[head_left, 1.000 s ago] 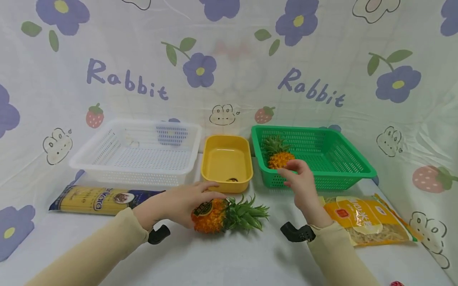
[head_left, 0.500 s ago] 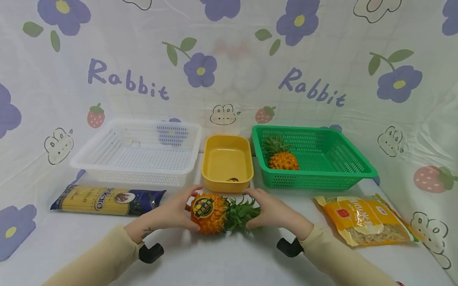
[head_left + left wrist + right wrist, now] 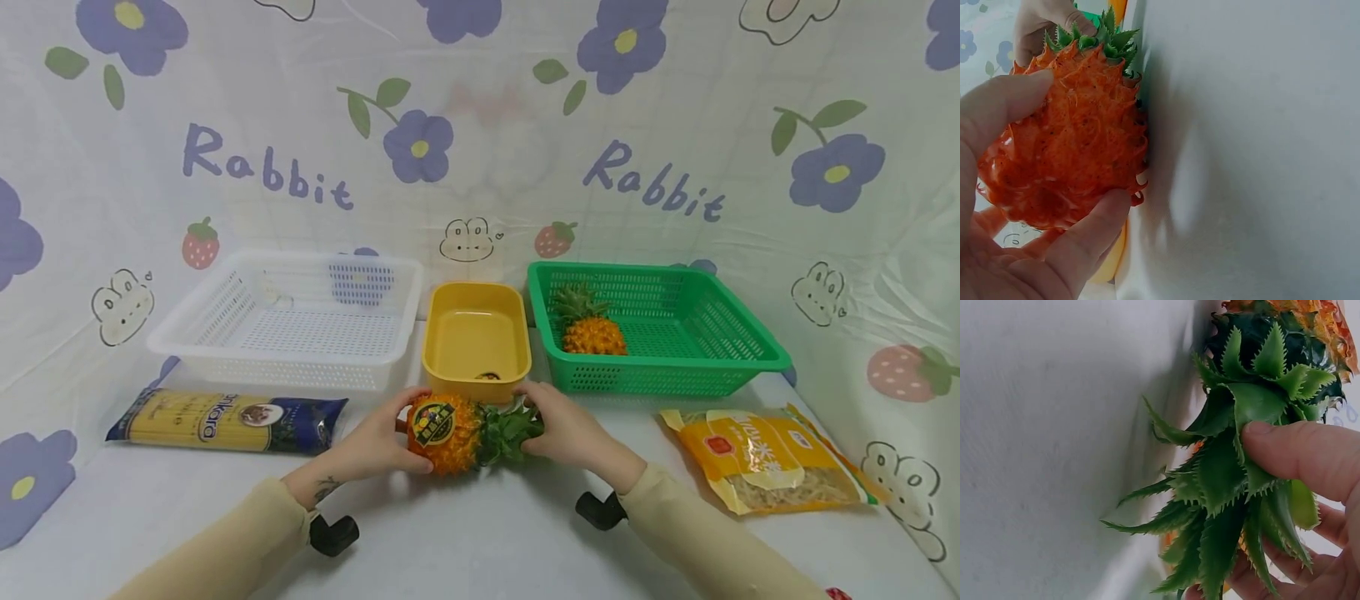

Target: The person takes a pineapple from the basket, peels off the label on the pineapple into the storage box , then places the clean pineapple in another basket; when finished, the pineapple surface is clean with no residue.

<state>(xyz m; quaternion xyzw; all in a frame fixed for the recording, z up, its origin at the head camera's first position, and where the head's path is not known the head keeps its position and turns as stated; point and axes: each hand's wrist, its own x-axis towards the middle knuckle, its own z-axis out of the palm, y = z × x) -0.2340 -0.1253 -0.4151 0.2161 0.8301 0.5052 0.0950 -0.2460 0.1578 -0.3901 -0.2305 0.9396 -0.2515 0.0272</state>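
Observation:
A toy-bright orange pineapple with a round black-and-gold label lies sideways in front of the yellow bin, held between both hands close over the table. My left hand grips its rounded base; in the left wrist view the thumb and fingers spread around the spiky orange skin. At the other end, my right hand pinches the green leaf crown, its thumb pressing on a leaf while the other fingers are partly hidden behind. A second pineapple rests in the left part of the green basket.
Along the back stand a white basket, a yellow bin and a green basket. A spaghetti pack lies at left, an orange noodle bag at right. A small red thing shows at the front edge.
My right hand has come from the green basket down and left onto the leaf crown. My left hand has shifted round the pineapple's base, and the pineapple has moved slightly back.

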